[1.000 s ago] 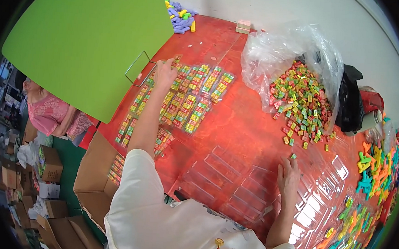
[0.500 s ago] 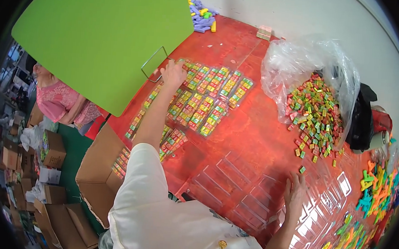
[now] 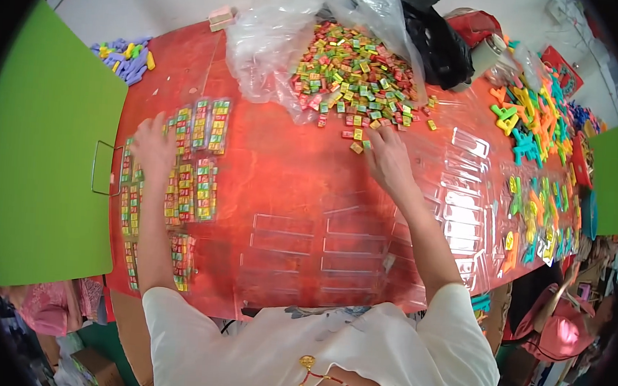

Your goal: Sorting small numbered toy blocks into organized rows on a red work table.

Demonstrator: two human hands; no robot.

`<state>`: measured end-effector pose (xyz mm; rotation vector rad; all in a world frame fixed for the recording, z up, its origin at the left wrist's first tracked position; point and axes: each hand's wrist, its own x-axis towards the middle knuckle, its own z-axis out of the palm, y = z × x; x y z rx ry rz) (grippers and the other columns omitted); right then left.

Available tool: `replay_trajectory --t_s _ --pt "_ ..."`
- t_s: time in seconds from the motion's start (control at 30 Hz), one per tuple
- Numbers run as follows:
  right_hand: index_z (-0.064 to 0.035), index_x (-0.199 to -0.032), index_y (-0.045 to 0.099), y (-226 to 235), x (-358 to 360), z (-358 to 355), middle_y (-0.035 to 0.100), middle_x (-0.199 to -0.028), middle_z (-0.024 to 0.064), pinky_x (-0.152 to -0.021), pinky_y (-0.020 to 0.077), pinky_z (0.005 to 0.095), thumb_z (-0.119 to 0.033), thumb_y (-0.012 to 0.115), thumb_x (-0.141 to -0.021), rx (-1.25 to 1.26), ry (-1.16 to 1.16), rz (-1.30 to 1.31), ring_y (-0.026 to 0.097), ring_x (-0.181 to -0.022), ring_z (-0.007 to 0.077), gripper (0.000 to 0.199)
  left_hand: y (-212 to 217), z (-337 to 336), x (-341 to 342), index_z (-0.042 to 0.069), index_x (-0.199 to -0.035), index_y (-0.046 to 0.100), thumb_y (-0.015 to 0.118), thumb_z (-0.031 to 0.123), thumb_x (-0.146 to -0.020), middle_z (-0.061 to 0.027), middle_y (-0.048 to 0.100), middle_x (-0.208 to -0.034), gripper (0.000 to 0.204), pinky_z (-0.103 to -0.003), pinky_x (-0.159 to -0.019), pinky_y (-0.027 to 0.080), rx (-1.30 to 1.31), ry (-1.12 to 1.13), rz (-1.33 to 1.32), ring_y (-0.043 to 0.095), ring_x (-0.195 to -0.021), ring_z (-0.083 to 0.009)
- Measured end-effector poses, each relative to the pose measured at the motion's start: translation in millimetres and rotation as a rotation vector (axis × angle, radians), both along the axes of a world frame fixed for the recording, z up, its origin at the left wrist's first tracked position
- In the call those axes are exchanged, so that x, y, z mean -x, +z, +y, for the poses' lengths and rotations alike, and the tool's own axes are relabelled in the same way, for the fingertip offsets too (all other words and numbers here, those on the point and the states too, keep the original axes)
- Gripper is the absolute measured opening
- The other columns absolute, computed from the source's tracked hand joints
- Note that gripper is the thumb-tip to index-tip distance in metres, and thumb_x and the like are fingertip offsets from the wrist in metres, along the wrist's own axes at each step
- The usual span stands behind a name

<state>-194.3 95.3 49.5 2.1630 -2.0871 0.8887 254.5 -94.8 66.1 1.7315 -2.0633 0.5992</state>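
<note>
Right hand [image 3: 389, 159] lies flat and open on the red table [image 3: 282, 170], fingertips touching loose small blocks [image 3: 358, 136] at the near edge of the heap of coloured blocks [image 3: 352, 72], gripping nothing visible. That heap spills from a clear plastic bag [image 3: 276, 28] at the far side. Left hand [image 3: 152, 148] rests spread and open on filled clear trays [image 3: 190, 164], which hold rows of green, yellow and red blocks. Empty clear trays [image 3: 320, 243] sit near the person's body. Green boards [image 3: 34, 176] flank the table.
</note>
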Motion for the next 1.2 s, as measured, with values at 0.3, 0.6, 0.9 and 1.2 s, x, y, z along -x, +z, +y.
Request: replay_trajectory --t_s 0.3,0.6,0.9,1.2 --pt "-0.0071 -0.118 0.057 -48.8 -24.7 -84.3 0.054 -0.118 0.0126 -0.088 0.0443 0.049 -0.02 0.065 -0.082 0.013 -0.196 0.172 0.054 -0.111 0.0327 0.039 -26.3 38.2 236.0 0.008 -0.136 0.051 0.057 0.008 -0.086 -0.0152 0.052 -0.135 0.05 -0.048 -0.1 0.043 -0.291 -0.827 0.206 0.051 -0.124 -0.0334" --pt "-0.0093 -0.118 0.062 -40.7 -9.1 -32.5 0.059 -0.116 0.0128 -0.083 0.0479 0.0466 -0.011 0.064 -0.086 0.009 0.22 -0.199 0.059 -0.105 0.035 0.032 -61.3 75.3 249.4 0.004 -0.133 0.054 0.056 0.004 -0.083 -0.0175 0.054 -0.135 0.05 -0.045 -0.104 0.04 -0.416 -0.842 0.086 0.049 -0.127 -0.0338" --pt "-0.0117 -0.109 0.064 -33.1 -23.2 -24.9 0.058 -0.102 0.0074 -0.082 0.0429 0.0435 -0.014 0.066 -0.085 0.02 0.079 0.07 0.057 -0.098 0.0277 0.024 -37.2 95.2 188.8 0.012 -0.138 0.049 0.063 0.011 -0.083 -0.0174 0.054 -0.122 0.057 -0.052 -0.093 0.044 -0.561 -0.574 0.244 0.053 -0.115 -0.0357" --pt "-0.0104 -0.094 0.062 -24.0 -41.0 -22.5 0.055 -0.098 0.0083 -0.085 0.0417 0.0429 -0.015 0.064 -0.08 0.171 0.046 0.201 0.055 -0.096 0.0264 0.015 -42.4 80.8 214.7 0.014 -0.127 0.058 0.062 0.013 -0.085 -0.012 0.055 -0.106 0.042 -0.047 -0.086 0.045 -0.519 -0.709 0.063 0.056 -0.107 -0.031"
